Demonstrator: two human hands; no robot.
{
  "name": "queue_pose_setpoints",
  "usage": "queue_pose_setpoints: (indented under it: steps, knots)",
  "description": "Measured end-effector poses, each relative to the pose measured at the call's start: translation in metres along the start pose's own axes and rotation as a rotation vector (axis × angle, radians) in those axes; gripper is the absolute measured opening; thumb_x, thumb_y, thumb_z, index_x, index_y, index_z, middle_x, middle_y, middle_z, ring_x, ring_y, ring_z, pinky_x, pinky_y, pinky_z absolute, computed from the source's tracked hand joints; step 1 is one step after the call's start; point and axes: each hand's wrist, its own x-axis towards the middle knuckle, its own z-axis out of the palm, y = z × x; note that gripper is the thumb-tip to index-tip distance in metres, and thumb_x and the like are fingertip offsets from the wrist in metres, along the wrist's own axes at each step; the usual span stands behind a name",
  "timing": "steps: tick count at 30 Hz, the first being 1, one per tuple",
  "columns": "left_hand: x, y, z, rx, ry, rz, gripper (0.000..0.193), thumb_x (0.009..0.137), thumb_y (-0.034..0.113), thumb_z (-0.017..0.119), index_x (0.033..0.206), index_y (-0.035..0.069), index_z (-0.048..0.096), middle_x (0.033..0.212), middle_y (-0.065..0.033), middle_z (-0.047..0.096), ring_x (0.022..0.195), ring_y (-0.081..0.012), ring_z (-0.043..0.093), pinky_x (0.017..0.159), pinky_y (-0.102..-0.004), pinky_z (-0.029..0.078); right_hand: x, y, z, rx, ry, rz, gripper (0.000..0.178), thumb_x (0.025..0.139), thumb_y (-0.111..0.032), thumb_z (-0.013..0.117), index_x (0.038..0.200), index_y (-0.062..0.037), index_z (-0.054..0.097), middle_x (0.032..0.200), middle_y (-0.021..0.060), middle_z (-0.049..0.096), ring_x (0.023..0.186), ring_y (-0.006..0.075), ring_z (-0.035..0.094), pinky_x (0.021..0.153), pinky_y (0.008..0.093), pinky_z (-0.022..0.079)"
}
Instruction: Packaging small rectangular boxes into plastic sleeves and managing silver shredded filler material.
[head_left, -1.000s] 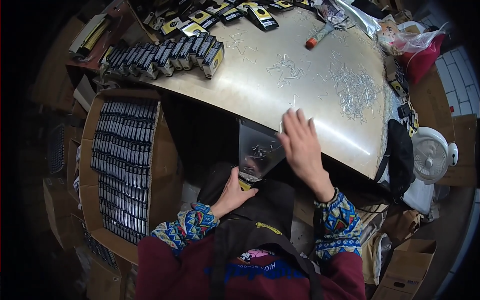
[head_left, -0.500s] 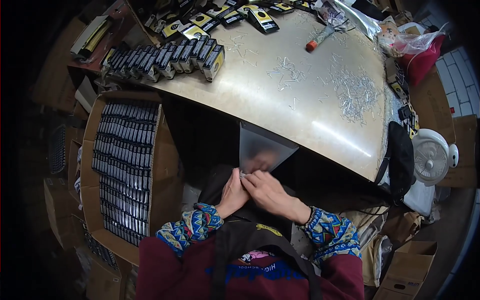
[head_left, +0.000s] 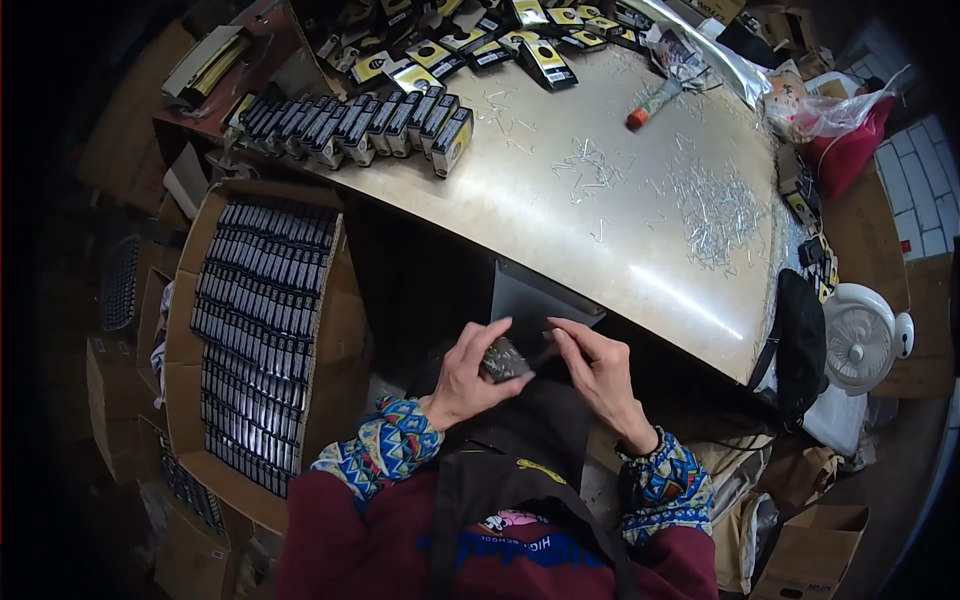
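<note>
In front of my lap, my left hand [head_left: 468,378] is closed around a small dark, shiny object [head_left: 502,360] with silvery glints, held between thumb and fingers. Its kind is not clear. Apart from it, to the right, my right hand [head_left: 602,375] has its thumb and forefinger close together; a blurred dark bit shows at the tips, too indistinct to name. Just beyond both hands, a grey translucent sheet [head_left: 530,292] hangs at the table's near edge. Bent metal wire pieces [head_left: 715,210] lie scattered on the metal-topped table [head_left: 480,215].
Small black-and-yellow boxes [head_left: 452,142] stand in a row at the table's left; more lie in a pile [head_left: 465,40] behind. An orange-tipped tool [head_left: 650,105] lies far right. A packed carton [head_left: 335,345] stands left. A white fan [head_left: 858,338] is at right.
My hands, together before, have drawn apart. The left now shows the dark shiny object, and the right has moved to the right. The view has shifted slightly.
</note>
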Motion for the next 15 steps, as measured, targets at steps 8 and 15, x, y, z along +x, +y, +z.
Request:
queue_pose_setpoints:
  steps: [8,15]
  knots:
    - [0.024,0.011,0.01,0.035,0.043,0.11,0.081,0.066,0.013,0.082,0.134,0.002,0.041,0.101,-0.017,0.056,0.085,-0.0319,0.06,0.073,-0.0368,0.05,0.005,-0.017,0.0,-0.021,0.01,-0.11,0.02,0.085,-0.007,0.068,0.103,0.0022,0.066,0.08,0.0109,0.067,0.065,0.0124,0.062,0.056,0.0248,0.047]
    - [0.025,0.008,0.014,-0.116,0.012,0.021,0.077,0.07,0.015,0.08,0.134,0.001,0.041,0.102,-0.0174,0.057,0.09,-0.0305,0.06,0.078,-0.0358,0.05,0.012,-0.03,0.003,0.087,0.096,-0.1,0.011,0.086,-0.004,0.064,0.095,0.0022,0.067,0.084,0.0126,0.067,0.072,0.0195,0.066,0.063,0.0272,0.05]
